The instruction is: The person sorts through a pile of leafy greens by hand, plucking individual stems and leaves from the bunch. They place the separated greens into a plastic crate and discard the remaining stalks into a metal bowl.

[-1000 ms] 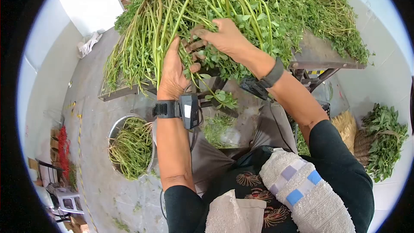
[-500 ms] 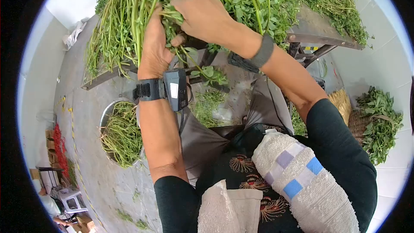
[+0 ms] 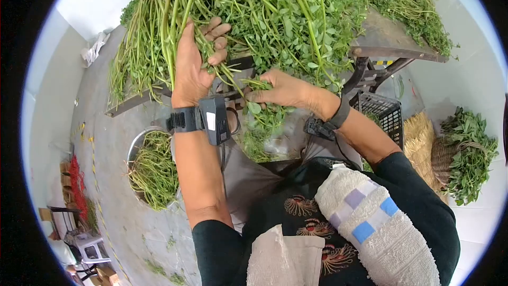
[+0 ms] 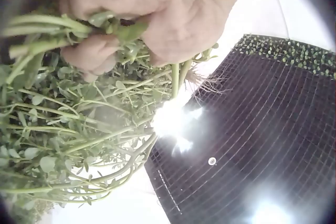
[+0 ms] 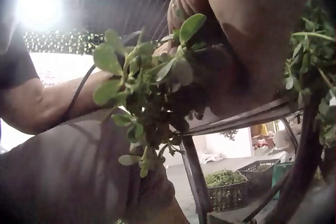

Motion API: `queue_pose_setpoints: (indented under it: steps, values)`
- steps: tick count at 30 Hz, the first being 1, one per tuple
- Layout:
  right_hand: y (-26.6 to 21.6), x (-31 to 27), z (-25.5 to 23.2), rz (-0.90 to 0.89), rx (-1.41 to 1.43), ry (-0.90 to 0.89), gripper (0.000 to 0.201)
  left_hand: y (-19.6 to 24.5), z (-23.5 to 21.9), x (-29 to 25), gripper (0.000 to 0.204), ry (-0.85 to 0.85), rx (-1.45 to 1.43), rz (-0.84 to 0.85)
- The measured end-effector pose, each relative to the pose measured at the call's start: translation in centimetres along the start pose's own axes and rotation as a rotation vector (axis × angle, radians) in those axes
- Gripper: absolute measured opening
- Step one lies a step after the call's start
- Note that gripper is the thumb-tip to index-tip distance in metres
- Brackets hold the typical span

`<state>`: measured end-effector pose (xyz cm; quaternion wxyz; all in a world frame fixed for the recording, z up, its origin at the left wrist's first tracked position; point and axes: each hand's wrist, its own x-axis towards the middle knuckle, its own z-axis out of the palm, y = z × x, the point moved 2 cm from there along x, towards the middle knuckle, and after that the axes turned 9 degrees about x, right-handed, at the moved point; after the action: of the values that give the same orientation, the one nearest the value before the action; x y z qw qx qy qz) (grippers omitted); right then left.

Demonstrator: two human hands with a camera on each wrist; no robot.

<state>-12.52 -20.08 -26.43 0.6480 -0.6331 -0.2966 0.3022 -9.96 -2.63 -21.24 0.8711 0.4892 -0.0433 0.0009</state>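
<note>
The right hand (image 3: 288,91) pinches a leafy sprig (image 5: 152,87) between thumb and fingers, its leaves hanging below the grip. Half a second ago this hand was up against the left; now it has drawn down toward the lap, so the sprig's leafy end lies clear of the heap, though whether it is fully parted from the rest I cannot tell. The left hand (image 3: 190,66), higher up at the table's near edge, has its fingers curled round green stems (image 4: 37,50), whose ends jut out past them; some slant down toward the right hand. Just beyond is the heap (image 3: 280,26), spread over the table (image 3: 378,26) and drooping off its near side. On the floor, the basin (image 3: 138,137) of greens stands to the left, the black crate (image 3: 394,122) and a woven basket (image 3: 440,164) to the right.
</note>
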Motion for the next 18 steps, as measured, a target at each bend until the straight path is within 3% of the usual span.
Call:
queue_pose_setpoints:
  steps: [6,8,9,10,12,14,15,17,18]
  values:
    - [0.7,-0.2,0.6,-0.039,0.030,0.042,0.028,0.2,0.4,-0.3,0.046,0.053,0.011,-0.031]
    - [0.9,-0.1,0.2,-0.043,-0.168,0.207,0.021,0.4,0.1,-0.5,0.046,0.060,0.039,-0.027]
    - [1.0,-0.2,0.2,0.033,0.014,0.299,0.017,0.5,-0.2,-0.5,0.047,0.056,0.029,-0.042]
    - [0.9,-0.1,-0.1,0.028,0.016,0.299,0.017,0.4,-0.5,-0.6,0.049,0.052,0.018,-0.062]
    - [1.6,-0.3,-1.9,0.092,0.525,0.684,0.020,1.0,-0.5,-1.3,0.047,0.076,0.073,-0.066]
    - [2.6,-1.8,-3.7,-0.117,0.642,0.685,0.020,2.3,-1.6,-1.7,0.047,0.066,0.191,-0.029]
    - [0.8,-3.8,-3.4,-0.086,0.571,0.648,0.020,2.6,-1.6,-1.6,0.047,0.068,0.198,-0.023]
    - [0.7,-7.0,-4.2,-0.031,0.472,0.628,0.023,2.4,-2.1,-1.7,0.034,0.231,0.399,-0.019]
    - [0.8,-8.7,-4.2,-0.014,0.277,0.762,0.025,2.3,-2.2,-1.8,0.028,0.313,0.498,-0.016]
